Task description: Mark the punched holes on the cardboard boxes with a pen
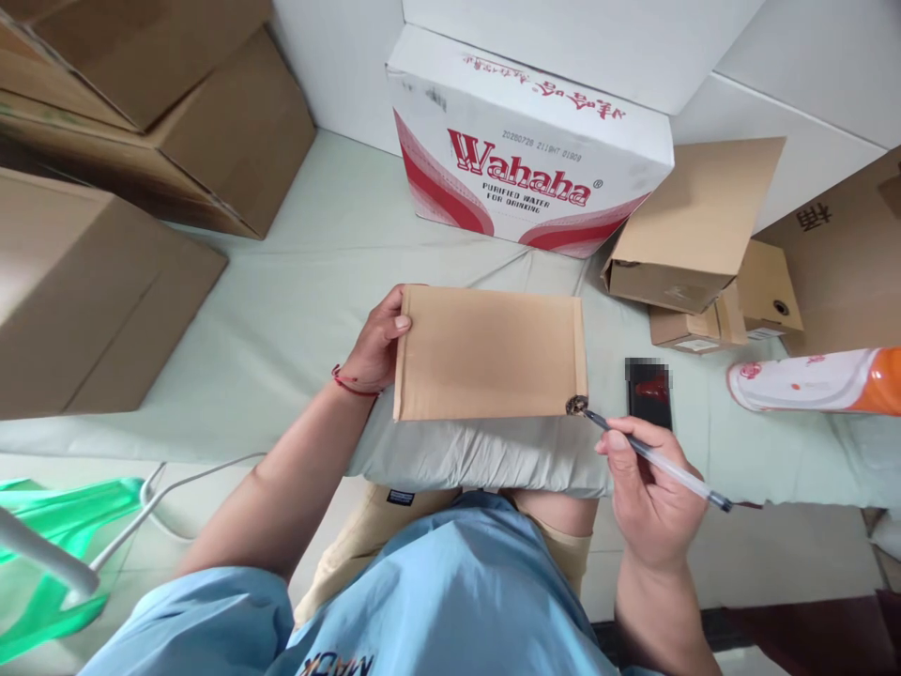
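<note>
From my view: smooth white panel wall (338, 66) behind, low surface under wrinkled pale green cloth (296, 310), glossy light tile floor (760, 554) below, soft even light.

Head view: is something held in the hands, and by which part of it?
Left hand: the cardboard piece, by its upper left corner. Right hand: the pen, near its tip.

bright diffuse light, soft shadows, edges stretched
</note>
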### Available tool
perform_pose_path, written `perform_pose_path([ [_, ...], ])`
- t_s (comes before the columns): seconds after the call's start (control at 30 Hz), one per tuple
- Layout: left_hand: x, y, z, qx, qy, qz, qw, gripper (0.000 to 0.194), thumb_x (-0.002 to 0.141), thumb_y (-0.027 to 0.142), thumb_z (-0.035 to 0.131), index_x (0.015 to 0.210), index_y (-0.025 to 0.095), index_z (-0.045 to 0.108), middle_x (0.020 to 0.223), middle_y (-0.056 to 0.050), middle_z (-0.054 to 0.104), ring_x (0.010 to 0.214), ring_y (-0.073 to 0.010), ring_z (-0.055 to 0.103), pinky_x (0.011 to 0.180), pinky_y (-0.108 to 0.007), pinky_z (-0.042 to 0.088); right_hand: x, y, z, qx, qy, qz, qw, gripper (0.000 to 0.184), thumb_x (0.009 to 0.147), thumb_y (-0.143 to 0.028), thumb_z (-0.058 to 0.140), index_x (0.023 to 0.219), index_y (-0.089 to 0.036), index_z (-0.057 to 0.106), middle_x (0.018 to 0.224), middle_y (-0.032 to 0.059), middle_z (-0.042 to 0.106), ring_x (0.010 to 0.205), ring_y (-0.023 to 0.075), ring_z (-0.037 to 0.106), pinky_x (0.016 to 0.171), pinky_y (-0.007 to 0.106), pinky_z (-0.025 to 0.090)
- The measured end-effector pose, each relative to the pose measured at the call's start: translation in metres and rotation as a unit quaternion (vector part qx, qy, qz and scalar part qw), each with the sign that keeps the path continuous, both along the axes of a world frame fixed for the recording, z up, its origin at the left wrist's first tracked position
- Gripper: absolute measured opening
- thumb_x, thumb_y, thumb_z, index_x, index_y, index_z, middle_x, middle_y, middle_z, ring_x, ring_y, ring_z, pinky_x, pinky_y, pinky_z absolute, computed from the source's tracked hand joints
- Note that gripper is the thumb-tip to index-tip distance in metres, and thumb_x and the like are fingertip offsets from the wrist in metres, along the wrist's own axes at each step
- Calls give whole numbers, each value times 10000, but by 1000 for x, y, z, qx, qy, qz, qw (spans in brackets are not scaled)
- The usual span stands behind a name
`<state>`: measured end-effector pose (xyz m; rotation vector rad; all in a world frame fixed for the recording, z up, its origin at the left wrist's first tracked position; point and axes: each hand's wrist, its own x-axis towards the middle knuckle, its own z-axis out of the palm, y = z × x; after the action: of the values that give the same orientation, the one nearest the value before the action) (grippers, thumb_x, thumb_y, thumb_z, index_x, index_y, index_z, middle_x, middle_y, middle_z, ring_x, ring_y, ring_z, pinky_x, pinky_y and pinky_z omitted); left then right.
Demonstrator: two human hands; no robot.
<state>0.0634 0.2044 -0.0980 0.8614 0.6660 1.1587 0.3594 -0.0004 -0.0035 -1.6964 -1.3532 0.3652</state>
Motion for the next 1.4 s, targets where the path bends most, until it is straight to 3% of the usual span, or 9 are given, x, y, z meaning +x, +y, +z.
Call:
perform_pose_path([
  [0.33,0,1,-1,-5,-3,0,1000,573,720,606,963,1084,227,734,1072,-93,798,1129,-396,786,923,-472,649,-4,3,-2,3,-69,19,997,150,1038,-270,762,1175,-227,805,896,16,841,726,129,793,730,222,647],
  [0.53,0,1,-2,-1,-2,5,1000,569,721,616,957,1078,232,736,1072,-93,800,1143,-402,784,929,-480,651,-4,0,-6,-2,-26,7,1000,163,1048,-264,742,1202,-239,793,869,6,830,664,127,767,624,212,620],
  [0.83,-1,1,-2,2,-7,-4,1000,561,738,598,953,1090,223,727,1081,-95,801,1147,-402,785,940,-478,650,-3,-5,-9,-15,-26,4,1000,186,1057,-318,733,1203,-218,787,854,27,829,617,141,746,588,237,620],
  [1.0,-1,2,-2,-6,5,-2,1000,575,710,580,968,1079,210,727,1059,-84,801,1087,-375,797,898,-447,659,-3,-5,-10,-3,-27,34,999,174,1053,-291,736,1205,-221,785,841,16,819,607,131,731,573,224,604],
  [1.4,-1,2,0,-9,19,7,1000,612,672,620,973,1057,215,726,1054,-79,792,1050,-357,795,850,-420,654,-1,0,-10,35,-25,-42,998,125,1046,-260,747,1151,-212,794,787,-11,785,571,94,680,542,186,540],
])
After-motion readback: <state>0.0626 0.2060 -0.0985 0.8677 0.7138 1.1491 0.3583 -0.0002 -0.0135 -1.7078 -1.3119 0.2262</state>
